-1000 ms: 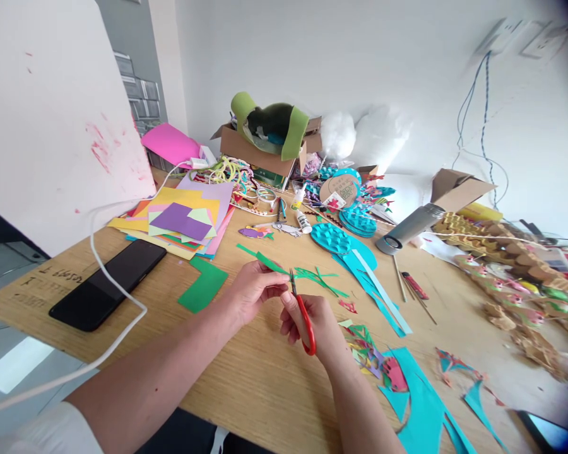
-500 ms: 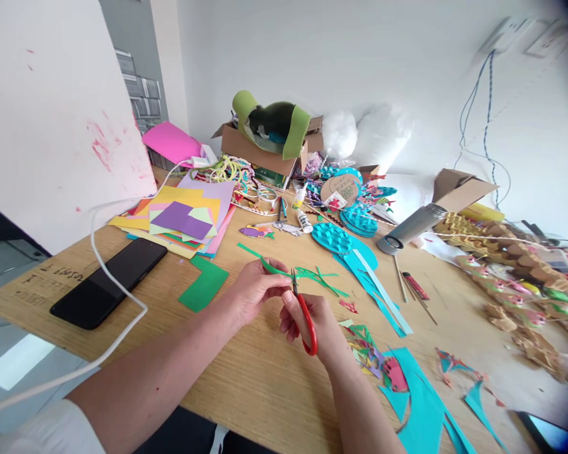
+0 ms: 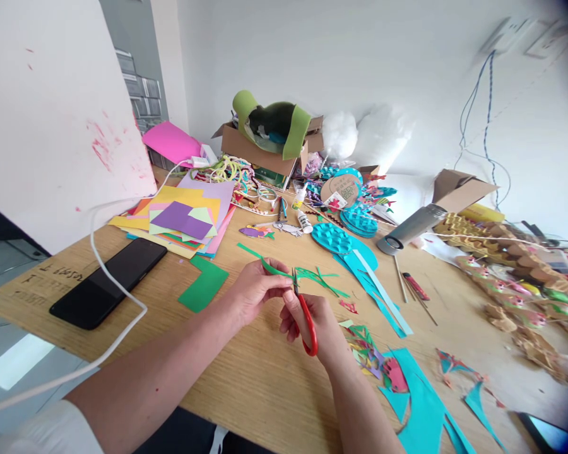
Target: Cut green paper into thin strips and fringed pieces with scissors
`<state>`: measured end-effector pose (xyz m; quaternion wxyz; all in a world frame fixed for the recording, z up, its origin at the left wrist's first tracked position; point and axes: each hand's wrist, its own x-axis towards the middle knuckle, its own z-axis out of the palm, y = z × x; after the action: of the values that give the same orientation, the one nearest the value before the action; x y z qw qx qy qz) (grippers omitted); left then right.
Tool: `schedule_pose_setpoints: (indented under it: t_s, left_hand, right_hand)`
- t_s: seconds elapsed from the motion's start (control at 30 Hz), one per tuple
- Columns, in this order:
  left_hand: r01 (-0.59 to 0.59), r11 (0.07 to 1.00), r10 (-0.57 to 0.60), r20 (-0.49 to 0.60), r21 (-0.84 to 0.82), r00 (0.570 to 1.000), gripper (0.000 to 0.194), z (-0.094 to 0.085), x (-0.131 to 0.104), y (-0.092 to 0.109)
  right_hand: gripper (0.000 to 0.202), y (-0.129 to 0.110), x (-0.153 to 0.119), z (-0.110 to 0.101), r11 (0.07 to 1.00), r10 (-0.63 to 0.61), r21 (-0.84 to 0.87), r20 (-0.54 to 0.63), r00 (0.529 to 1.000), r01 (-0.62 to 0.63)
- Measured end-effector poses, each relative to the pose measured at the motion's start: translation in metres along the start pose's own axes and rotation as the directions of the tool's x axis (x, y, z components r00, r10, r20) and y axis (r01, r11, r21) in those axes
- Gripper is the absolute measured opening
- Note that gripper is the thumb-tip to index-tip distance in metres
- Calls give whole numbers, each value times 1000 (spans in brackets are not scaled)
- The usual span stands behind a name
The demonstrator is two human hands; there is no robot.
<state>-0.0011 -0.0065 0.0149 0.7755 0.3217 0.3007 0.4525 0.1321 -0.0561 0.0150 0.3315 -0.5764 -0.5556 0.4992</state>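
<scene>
Strip of green paper [image 3: 275, 270], held at frame centre.
It is pinched near its right end by the left hand [image 3: 258, 289]; its long axis is directed down-right toward scissors [image 3: 305, 313], gripped in the right hand [image 3: 316, 323]. Light, limp, easily creased handling should be expected; hold is best taken flat, close to the scissors.

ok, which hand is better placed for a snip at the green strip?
Right, I'd say: the right hand holds the red-handled scissors, blades at the end of the green strip. The left hand pinches the strip, better suited to steadying.
</scene>
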Motion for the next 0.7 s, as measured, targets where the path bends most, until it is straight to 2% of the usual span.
schedule_pose_setpoints:
  t_s: [0.37,0.53,0.7]
  left_hand:
    - [-9,1000,9,20,7,1000,18,0,-1,2]
    - [-23,999,22,23,40,999,18,0,-1,3]
    - [-48,997,47,20,64,999,18,0,0,2]
  right_hand:
    - [50,0,0,0,999,36,-9,-13,999,-36]
    - [51,0,0,0,1000,16,-3,0,1000,-16]
    - [52,1,2,-1,998,60,-9,-2,998,-60]
